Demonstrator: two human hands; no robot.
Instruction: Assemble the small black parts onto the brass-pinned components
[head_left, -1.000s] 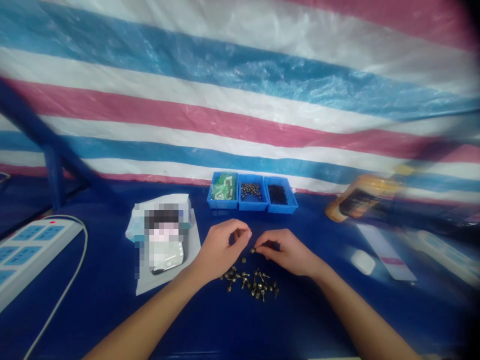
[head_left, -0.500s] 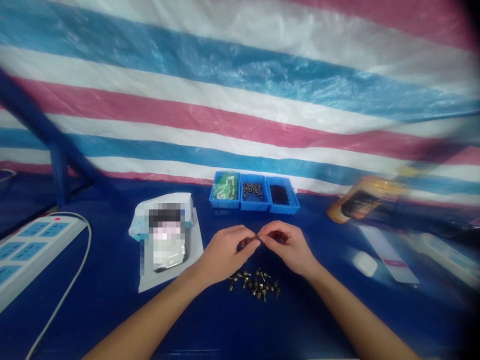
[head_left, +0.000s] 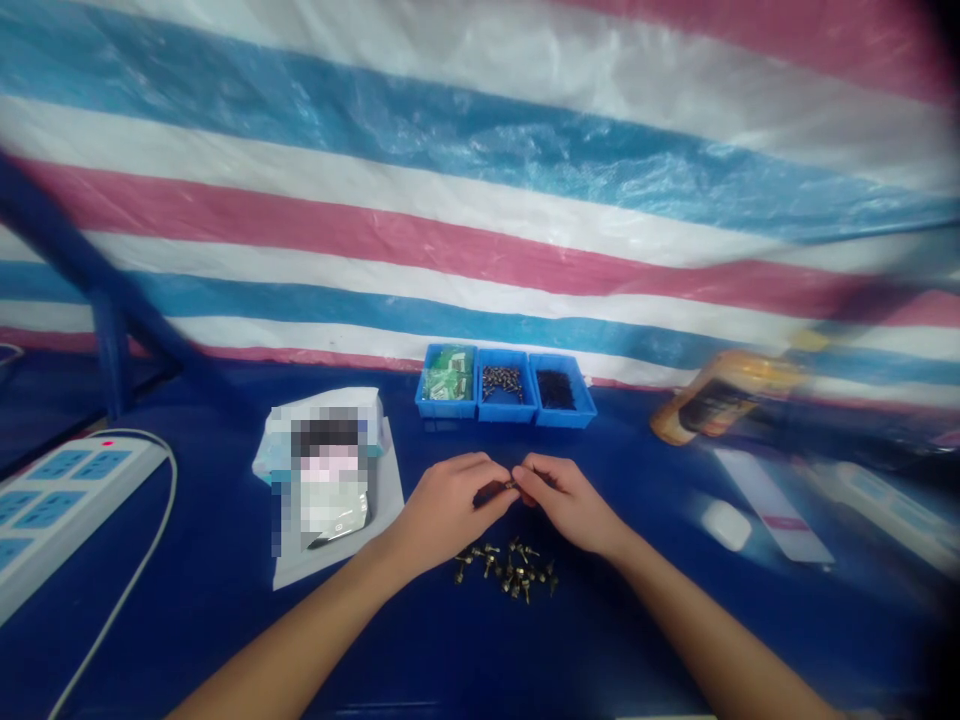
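Observation:
My left hand (head_left: 454,510) and my right hand (head_left: 574,503) meet at the fingertips in the middle of the view. Between them they pinch a small metal piece (head_left: 511,485), mostly covered by the fingers; its exact kind cannot be made out. Just below the hands, on the blue tabletop, lies a loose pile of small brass-coloured metal fittings (head_left: 519,575) with thin stems. Beyond the hands three blue bins stand side by side: one with green-and-white packets (head_left: 448,375), one with small metal parts (head_left: 502,382), one with small black parts (head_left: 556,390).
On the left are a white power strip (head_left: 64,500) with a cable and a partly blurred-out packet (head_left: 319,400) on a white sheet. To the right lie a white earbud case (head_left: 726,525), a flat white box (head_left: 776,510) and a bottle (head_left: 720,395). A striped tarp (head_left: 480,200) hangs behind.
The right hand has turned slightly, its fingers now curled more closely beside the left fingertips. The small piece stays pinched between both hands. The whole view has shifted a little.

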